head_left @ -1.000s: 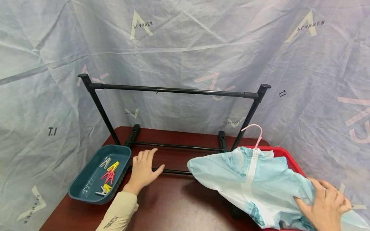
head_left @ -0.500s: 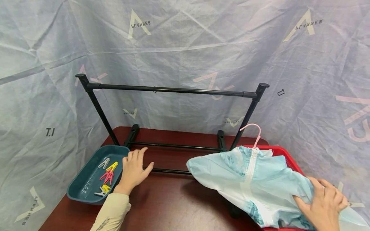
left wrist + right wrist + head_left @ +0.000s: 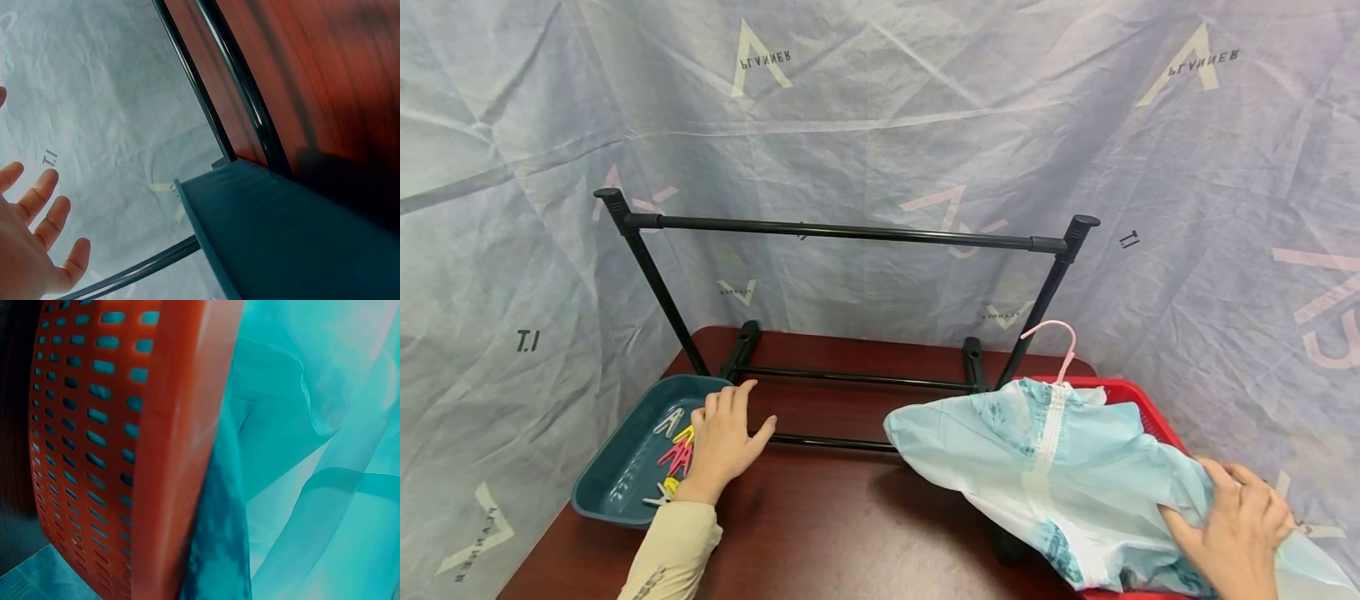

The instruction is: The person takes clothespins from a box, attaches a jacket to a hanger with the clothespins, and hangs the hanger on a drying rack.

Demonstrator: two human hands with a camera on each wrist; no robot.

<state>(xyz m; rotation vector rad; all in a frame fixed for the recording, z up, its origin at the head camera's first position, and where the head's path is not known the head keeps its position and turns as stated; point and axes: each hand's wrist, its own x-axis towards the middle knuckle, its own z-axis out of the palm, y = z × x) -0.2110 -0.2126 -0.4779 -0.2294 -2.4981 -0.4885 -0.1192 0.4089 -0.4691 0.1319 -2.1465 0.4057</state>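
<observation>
A pale blue jacket [image 3: 1075,492], probably light, limp and slippery, lay over a red basket [image 3: 1138,396] near the table's [image 3: 850,533] right edge; its pink hanger [image 3: 1067,367] seemed the surest hold. The right hand [image 3: 1240,521] touched it, grip unclear; the left hand [image 3: 718,442] spread wide, empty.

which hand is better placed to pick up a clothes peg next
Left, probably: the left hand, open, is close beside the pegs in the blue tray, while the right hand is well away, on the light blue garment.
</observation>
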